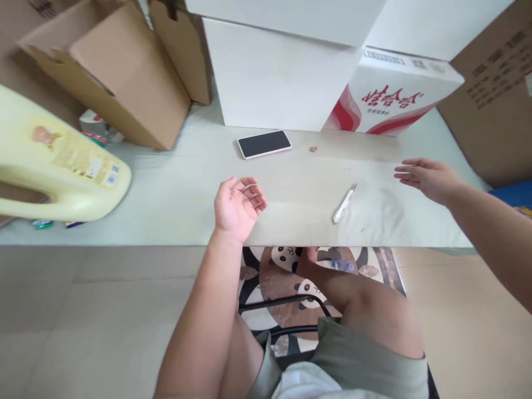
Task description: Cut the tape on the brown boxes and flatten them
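Note:
My left hand [240, 206] is held palm up over the front of the table, fingers loosely curled and apart, with nothing in it. Behind it lies a smartphone [264, 144] with a dark screen and a pale edge. At the right, my right hand [428, 178] hovers with its fingers stretched out and holds nothing. Between the two hands a white utility knife [344, 204] rests on the cloth, its tip pointing away from me. A small brown scrap [313, 148] sits to the right of the phone.
White boxes [274, 77] and a red-and-white printed carton [394, 100] line the back. Opened cardboard boxes [133, 72] and a large yellow jug [62, 160] stand at the left. A big brown carton [494, 94] bounds the right. Below the table's edge lies a panda-patterned mat [270, 277].

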Available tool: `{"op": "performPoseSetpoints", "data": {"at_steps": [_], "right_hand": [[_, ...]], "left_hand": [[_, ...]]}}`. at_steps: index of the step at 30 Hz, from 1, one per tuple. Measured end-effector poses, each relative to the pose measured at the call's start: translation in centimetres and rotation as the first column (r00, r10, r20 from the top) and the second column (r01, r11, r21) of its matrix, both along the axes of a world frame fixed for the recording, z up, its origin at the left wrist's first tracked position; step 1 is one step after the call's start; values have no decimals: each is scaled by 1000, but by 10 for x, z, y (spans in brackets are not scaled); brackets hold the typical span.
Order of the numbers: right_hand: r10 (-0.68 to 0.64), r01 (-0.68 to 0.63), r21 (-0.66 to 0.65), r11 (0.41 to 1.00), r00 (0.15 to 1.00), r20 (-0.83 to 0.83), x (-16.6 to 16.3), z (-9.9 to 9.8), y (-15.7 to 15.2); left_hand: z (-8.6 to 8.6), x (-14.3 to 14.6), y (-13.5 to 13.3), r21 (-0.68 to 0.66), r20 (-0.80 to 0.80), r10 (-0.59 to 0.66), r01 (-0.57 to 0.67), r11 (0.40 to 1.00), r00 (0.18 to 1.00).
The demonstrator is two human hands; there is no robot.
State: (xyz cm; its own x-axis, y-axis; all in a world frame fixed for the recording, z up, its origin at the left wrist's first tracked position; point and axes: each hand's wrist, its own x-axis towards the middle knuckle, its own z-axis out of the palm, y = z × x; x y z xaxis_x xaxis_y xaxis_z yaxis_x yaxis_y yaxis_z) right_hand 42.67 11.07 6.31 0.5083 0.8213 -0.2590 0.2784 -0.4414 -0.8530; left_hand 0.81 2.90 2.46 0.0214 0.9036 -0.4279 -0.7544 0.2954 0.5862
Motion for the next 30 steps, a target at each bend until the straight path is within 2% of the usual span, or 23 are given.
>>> {"op": "performPoseSetpoints", "data": {"at_steps": [2,4,7,10,11,13,15,16,17,19,21,24,26,28,30], "right_hand": [[153,-154,15,988,987,54,-42,8,5],[320,-326,40,945,942,104,-92,10,14],[575,-593,71,802,799,176,-183,9,34],[743,-790,105,604,605,284,-286,11,50],[777,-856,111,505,506,375,-321,15,54],[754,-938,137,317,337,563,-390,28,56],[706,-979,135,152,204,679,-451,44,56],[670,-984,165,73,171,722,-476,52,55],[655,-982,183,37,163,738,-497,59,56],[646,-984,160,74,169,744,-525,67,59],[637,-977,117,180,206,742,-537,70,65],[576,-926,53,374,277,769,-526,65,70],[543,-884,-2,467,285,790,-502,61,66],[524,-866,-26,499,277,806,-468,58,53],[516,-879,-11,477,270,813,-425,56,29]], "left_hand": [[3,-9,-5,14,39,30,-31,999,999],[6,-17,-9,22,82,57,-59,998,995],[10,-28,-12,20,142,71,-74,997,987],[11,-39,-13,19,195,86,-91,996,977],[12,-43,-14,21,209,97,-103,994,973],[13,-49,-13,22,229,120,-128,991,966],[14,-55,-12,18,243,142,-151,988,960],[14,-58,-11,16,250,150,-159,987,956],[14,-60,-11,15,257,157,-166,986,954],[15,-64,-10,17,270,158,-169,985,950],[15,-66,-10,17,277,153,-164,986,949],[17,-69,-11,12,255,163,-172,985,953],[17,-71,-12,-1,199,226,-230,973,954],[16,-73,-14,-15,100,380,-381,925,920],[13,-73,-15,11,-35,583,-583,813,812]]}}
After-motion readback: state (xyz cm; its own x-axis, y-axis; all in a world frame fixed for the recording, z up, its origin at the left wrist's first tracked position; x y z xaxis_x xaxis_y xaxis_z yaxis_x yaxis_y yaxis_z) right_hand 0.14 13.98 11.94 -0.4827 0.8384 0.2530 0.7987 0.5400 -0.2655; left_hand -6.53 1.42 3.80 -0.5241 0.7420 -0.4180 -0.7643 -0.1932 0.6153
